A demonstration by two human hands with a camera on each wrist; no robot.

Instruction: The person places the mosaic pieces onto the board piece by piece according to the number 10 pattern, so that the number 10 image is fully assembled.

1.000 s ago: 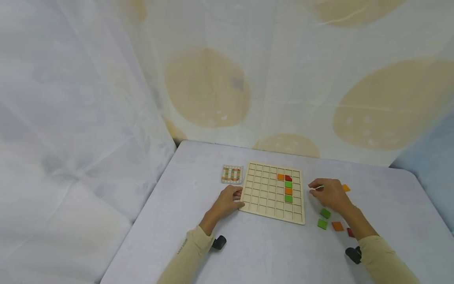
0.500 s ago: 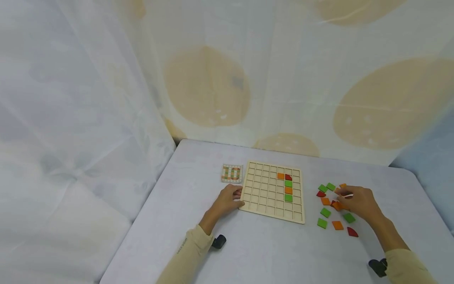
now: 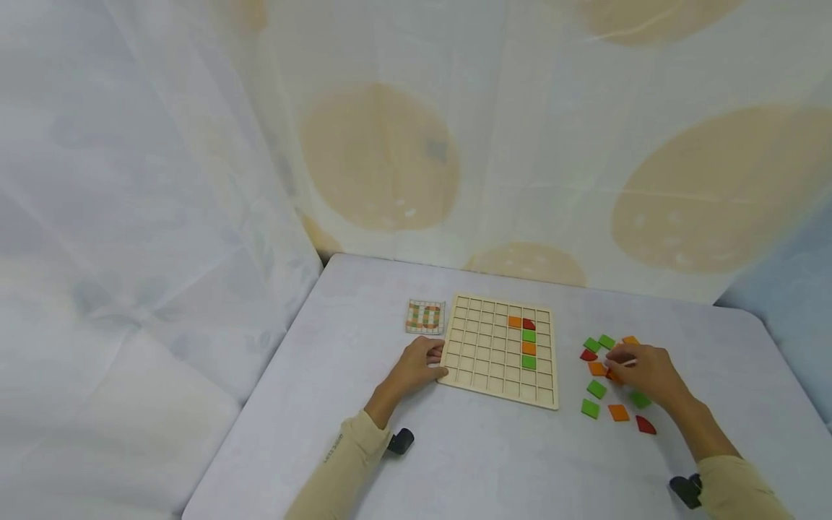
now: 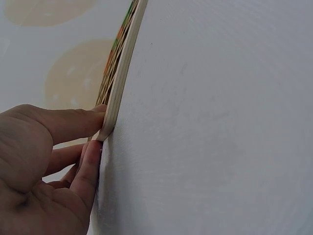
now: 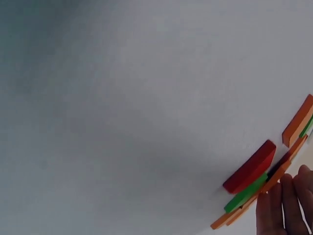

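Wooden grid board (image 3: 499, 351) lies flat on the pale bench (image 3: 494, 462), between the two hands. Just beyond the left hand's fingers, off the board's far left corner, sits a small pattern card (image 3: 425, 317) printed in orange and green. The left hand (image 3: 416, 368) rests at the board's left edge; in the left wrist view its fingers (image 4: 73, 125) are lightly curled and press against the thin side of the board (image 4: 120, 81), with the thumb lying along the bench below that edge. To the right of those fingers, in the board's right-hand columns, stands a short run of tiles: an orange tile (image 3: 515, 322) and a red quarter-round tile (image 3: 529, 324) side by side at the top, then green, orange and green going down one column toward the person.

Further right, apart from the board, loose tiles (image 3: 598, 375) in green, orange and red are scattered on the bench. The right hand (image 3: 643, 372) lies over this cluster, fingers (image 5: 286, 208) held close together and bent down onto the pieces. In the right wrist view the fingertips touch the edge of an orange piece (image 5: 254, 200), with a green one and a red quarter-round piece (image 5: 249, 166) just beyond it. Whether they pinch that piece or only touch it I cannot tell.
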